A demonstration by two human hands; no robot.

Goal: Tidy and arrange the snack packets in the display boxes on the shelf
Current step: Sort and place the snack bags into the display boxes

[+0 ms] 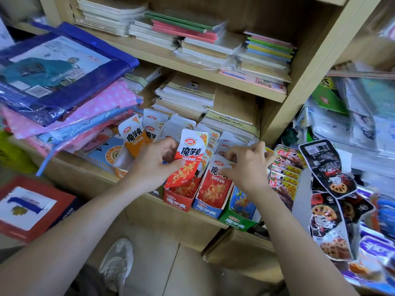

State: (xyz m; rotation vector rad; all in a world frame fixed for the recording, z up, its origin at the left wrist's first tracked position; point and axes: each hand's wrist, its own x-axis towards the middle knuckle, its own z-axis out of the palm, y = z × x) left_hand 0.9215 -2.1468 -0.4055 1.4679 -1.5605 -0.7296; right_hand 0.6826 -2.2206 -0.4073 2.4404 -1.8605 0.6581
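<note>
Left grip pinches a red packet, raised over the red box at the shelf edge. Right grip pinches the front packet in the blue box. Best: slide it in upright, label forward, neighbours steadied.

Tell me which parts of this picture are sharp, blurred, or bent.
Head view: the red packet in the left hand and the boxed packet pinched by the right hand are sharp; the blue bag at left is smeared, with glare on its plastic; the shelf post bows from wide-angle distortion.
</note>
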